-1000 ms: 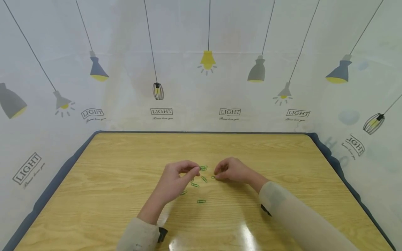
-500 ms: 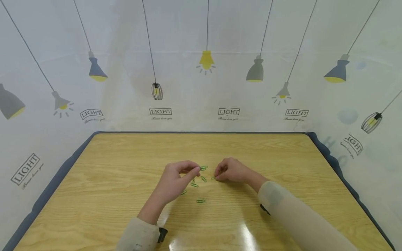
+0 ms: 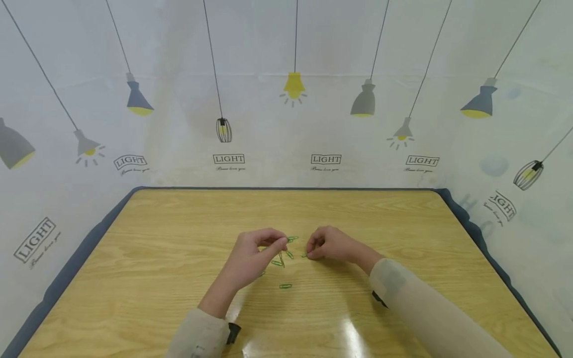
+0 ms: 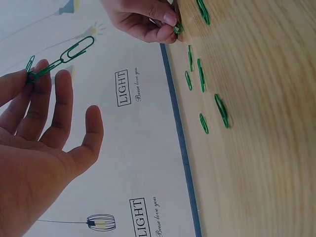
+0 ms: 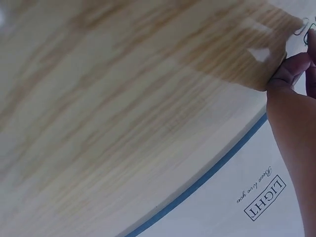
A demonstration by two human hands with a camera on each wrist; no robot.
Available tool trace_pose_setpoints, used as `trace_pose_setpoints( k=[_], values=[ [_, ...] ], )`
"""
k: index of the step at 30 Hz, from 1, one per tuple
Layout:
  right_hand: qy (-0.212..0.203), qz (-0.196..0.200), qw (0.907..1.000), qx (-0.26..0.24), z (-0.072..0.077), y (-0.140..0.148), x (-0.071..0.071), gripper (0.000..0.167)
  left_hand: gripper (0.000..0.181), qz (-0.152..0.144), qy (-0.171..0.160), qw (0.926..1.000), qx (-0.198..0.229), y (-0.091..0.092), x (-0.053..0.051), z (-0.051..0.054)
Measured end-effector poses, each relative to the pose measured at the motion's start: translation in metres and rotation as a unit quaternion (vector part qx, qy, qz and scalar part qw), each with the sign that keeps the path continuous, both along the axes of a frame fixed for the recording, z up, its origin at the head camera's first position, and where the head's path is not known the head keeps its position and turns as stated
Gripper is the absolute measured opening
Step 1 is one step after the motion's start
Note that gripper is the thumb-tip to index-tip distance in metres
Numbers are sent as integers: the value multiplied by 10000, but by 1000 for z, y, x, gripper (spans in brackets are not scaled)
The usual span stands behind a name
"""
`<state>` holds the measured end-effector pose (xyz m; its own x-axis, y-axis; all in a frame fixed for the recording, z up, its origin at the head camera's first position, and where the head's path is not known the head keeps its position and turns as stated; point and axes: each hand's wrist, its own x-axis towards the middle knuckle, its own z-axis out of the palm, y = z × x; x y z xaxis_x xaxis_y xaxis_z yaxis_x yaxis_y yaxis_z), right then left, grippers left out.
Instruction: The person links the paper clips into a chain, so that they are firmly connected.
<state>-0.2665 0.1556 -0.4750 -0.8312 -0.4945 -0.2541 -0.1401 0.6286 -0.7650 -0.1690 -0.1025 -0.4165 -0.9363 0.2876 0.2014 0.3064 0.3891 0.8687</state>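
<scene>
My left hand (image 3: 255, 256) pinches a short chain of linked green paper clips (image 4: 78, 49) between thumb and fingertips, above the table. In the left wrist view one clip of the chain sticks out past the fingers, while the other fingers are spread loosely. My right hand (image 3: 333, 243) is low at the tabletop, pinching a single green paper clip (image 4: 178, 28) with thumb and forefinger. Loose green paper clips (image 3: 285, 286) lie between and in front of the hands. In the right wrist view only part of the right hand (image 5: 291, 98) shows, at the right edge.
The wooden table (image 3: 179, 214) has a dark blue edge at the back and sides. Behind it hangs a pale sheet (image 3: 264, 119) printed with lamps and the word LIGHT. Several loose clips (image 4: 221, 110) lie scattered beneath the left hand.
Below my left fingertips the hanging clips have swung slightly to the right and show more clearly. Both hands keep nearly the same place; the right fingers have dipped slightly with their clip.
</scene>
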Motion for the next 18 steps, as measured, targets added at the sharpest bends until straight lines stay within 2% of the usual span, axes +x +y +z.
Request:
trace_pose_setpoints(
  k=[3,7,11,14,18],
  values=[
    [-119,66,9998,-127,1,0,0,7,21,4,2,10000,5,-1,-1,0],
    [-284,260,9990,-244,10,-1,1,7,22,60,-23,10000,9,0,0,5],
    [-6,423,9990,-175,26,-6,4,7,20,90,-2,10000,28,0,0,9],
    [286,244,9985,-397,44,-10,10,11,18,114,4,9999,48,-1,1,10],
    [421,-255,9922,-1147,71,-15,24,20,20,116,20,9999,85,-2,2,10]
  ],
)
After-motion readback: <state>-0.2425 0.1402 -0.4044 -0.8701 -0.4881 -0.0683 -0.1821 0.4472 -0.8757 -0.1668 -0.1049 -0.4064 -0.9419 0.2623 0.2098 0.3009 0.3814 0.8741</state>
